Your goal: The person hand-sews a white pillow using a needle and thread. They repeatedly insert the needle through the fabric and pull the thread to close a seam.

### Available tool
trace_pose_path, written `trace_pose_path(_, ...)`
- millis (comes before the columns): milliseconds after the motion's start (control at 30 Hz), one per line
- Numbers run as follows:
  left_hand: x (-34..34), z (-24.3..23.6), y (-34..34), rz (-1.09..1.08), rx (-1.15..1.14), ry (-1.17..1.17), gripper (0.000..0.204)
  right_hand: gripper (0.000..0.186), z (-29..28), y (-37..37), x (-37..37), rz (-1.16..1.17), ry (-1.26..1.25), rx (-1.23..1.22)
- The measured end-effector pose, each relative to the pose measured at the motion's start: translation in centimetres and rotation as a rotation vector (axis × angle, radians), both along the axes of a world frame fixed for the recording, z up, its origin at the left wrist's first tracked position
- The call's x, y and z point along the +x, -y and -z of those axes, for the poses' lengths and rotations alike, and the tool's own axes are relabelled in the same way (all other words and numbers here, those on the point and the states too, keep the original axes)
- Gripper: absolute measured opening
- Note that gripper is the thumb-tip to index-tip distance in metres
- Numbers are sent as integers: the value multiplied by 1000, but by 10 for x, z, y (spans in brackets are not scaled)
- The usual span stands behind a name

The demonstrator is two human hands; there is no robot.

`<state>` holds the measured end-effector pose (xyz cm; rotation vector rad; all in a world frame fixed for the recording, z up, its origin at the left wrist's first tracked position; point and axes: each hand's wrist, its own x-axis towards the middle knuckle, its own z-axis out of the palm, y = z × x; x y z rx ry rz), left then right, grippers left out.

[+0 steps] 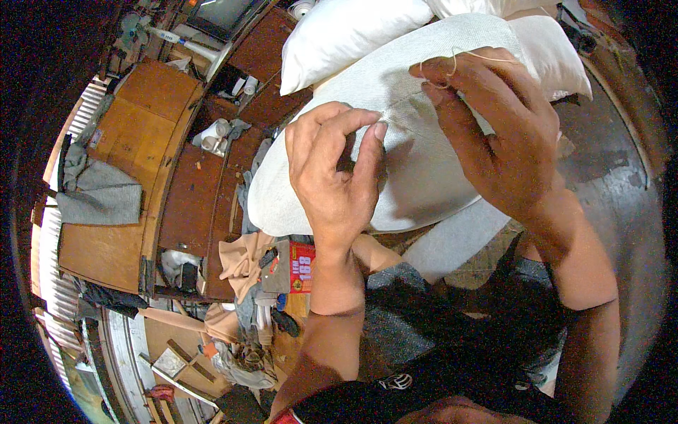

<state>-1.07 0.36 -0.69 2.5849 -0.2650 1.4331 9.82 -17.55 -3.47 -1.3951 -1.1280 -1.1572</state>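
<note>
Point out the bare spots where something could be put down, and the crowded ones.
Bare wood shows on the brown cabinet top, between the grey folded cloth and the rolls. The grey floor right of the right hand is also open. Below the left hand and grey cushion, clutter crowds the red-and-yellow box.

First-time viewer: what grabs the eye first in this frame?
The big off-white cushion filling the upper centre, with both hands working at its seam. The left hand pinches the fabric edge at centre, while the right hand to its right pulls a thin thread up from the seam. Behind them, plain white pillows are stacked at the top, and a cluttered wooden bench runs down the left.
</note>
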Motion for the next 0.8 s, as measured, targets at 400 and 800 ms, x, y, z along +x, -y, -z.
trace_pose_path(400,0,1,0,16,-35,-2,16,13,5,-12,-14,-473,-588,84)
trace_pose_path(800,-1,0,1,16,-50,0,15,8,0,-8,-12,-248,-381,-70)
